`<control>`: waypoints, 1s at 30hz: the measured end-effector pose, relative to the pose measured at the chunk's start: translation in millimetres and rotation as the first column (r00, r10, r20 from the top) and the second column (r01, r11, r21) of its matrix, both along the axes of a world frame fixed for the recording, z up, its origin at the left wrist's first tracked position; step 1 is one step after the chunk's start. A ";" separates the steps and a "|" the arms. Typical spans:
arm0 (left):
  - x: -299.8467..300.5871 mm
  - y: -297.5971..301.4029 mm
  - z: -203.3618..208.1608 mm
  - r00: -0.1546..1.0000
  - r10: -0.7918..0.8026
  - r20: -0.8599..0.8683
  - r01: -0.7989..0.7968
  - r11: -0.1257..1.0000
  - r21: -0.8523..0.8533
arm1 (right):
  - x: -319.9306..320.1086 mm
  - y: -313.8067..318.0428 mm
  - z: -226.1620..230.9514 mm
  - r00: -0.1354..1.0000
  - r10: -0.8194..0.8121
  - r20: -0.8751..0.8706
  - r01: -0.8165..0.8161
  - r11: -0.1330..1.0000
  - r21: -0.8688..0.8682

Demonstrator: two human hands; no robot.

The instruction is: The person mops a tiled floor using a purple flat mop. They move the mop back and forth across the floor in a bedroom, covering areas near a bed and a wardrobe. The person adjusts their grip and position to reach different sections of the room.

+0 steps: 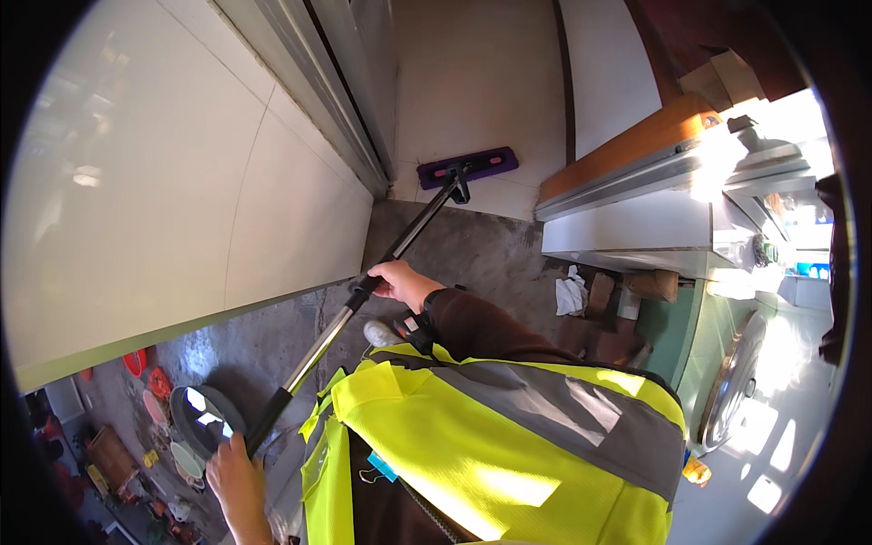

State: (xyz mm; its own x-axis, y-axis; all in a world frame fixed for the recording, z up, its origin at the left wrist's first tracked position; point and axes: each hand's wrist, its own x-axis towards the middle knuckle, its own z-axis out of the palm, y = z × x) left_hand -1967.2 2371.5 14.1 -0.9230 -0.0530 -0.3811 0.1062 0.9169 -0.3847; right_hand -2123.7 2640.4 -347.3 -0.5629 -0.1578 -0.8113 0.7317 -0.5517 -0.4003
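A flat mop (329,334) with a silver and black pole slants from the lower left up to the middle. Its purple pad (495,161) lies flat on the pale tiled floor at the doorway, just past the edge of the grey concrete. My right hand (398,281), in a dark brown sleeve, is closed around the pole near its dark middle joint. Lower left, my left hand (238,481) grips the black end of the pole; some of its fingers are hidden.
A tiled wall (182,182) and metal door frame (341,91) flank the pole's left. To the right stand a wooden-edged door frame (627,154), a white cloth (571,292) and brown bundles (652,285). A dark round basin (204,418) and red items (159,381) sit lower left.
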 end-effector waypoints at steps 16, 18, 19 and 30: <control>-1.7 -5.7 -42.8 0.971 0.239 -0.017 -0.215 0.903 0.373 | -33.6 22.1 10.1 0.920 -0.381 0.095 0.386 0.921 -0.040; -9.9 -5.4 -40.7 0.968 0.249 0.026 -0.243 0.906 0.346 | -48.6 24.3 19.4 0.921 -0.388 0.031 0.388 0.922 -0.008; -12.3 -3.8 -40.2 0.979 0.201 -0.038 -0.168 0.896 0.412 | -56.2 25.7 21.5 0.912 -0.411 -0.016 0.411 0.911 0.023; -102.5 46.0 -69.6 0.999 0.038 -0.035 -0.012 0.825 0.564 | -85.7 18.5 29.4 0.991 -0.007 -0.135 0.010 1.000 0.022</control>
State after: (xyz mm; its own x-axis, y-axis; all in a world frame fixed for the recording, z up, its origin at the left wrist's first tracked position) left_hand -2069.7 2417.5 -55.5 -0.9402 0.1354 -0.3124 0.0755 0.9776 0.1965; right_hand -2209.4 2659.0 -317.9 -0.6688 -0.1345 -0.7312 0.6653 -0.5474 -0.5077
